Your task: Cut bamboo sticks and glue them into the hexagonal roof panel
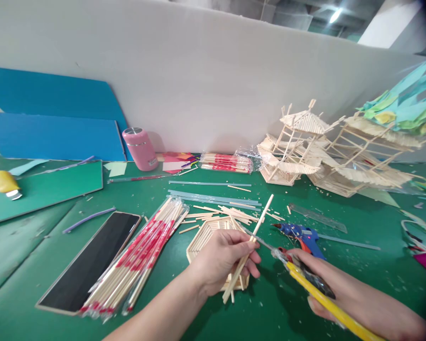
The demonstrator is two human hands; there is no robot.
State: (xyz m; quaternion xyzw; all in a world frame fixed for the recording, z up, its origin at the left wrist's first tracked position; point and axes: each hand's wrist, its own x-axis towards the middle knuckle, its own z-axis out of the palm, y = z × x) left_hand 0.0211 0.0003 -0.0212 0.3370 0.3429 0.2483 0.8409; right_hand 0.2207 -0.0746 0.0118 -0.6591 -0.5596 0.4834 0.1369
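Observation:
My left hand (227, 255) pinches a pair of pale wooden chopsticks (264, 215), slanting up to the right. In my right hand (326, 279) is a hand tool with a long yellow handle (315, 289), red and black parts and a thin metal end. That metal end reaches the chopsticks just beyond my left fingertips; whether it grips them I cannot tell. Under my left hand lies a polygonal frame of wooden sticks (202, 234), partly hidden. Short cut sticks (230, 214) are scattered behind it. A blue glue gun (300, 234) rests beyond my right hand.
To the left are packaged chopsticks (138, 251) partly over a black phone (88, 265). Farther back stand a pink tumbler (140, 149) and stick-built pavilion models (305, 142). Translucent glue sticks (213, 199) lie mid-table, and another chopstick pack (226, 162) lies by the wall.

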